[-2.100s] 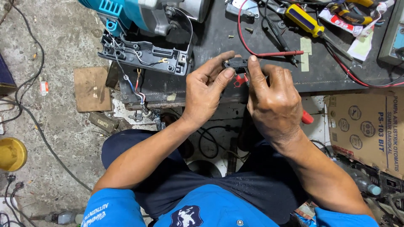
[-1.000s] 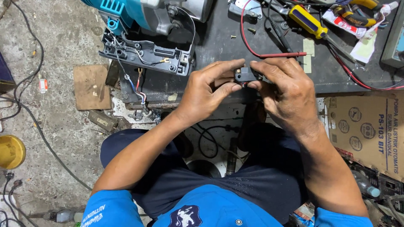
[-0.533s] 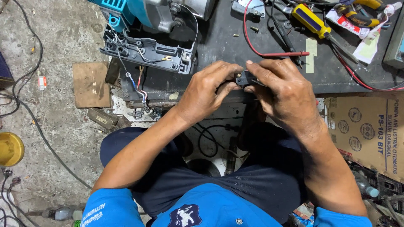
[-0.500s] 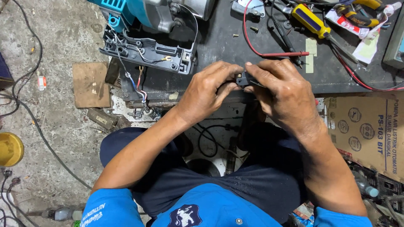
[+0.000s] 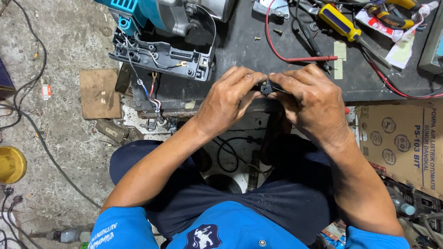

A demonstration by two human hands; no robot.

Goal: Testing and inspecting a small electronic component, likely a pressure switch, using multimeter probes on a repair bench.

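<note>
Definitely a small repair workshop going on here: a dark workbench [image 5: 240,46] is holding an opened-up teal power tool [image 5: 161,27], a yellow-handled screwdriver [image 5: 339,21] and red test leads [image 5: 295,57], with cables trailing over the grimy concrete floor [image 5: 55,41].

Two hands, left hand [image 5: 229,99] and right hand [image 5: 313,102], one small black part [image 5: 265,86], one opened teal power tool [image 5: 164,32], one yellow-handled screwdriver [image 5: 339,22], one red probe [image 5: 310,58], one cardboard box [image 5: 406,140], one yellow bowl [image 5: 10,164].
</note>
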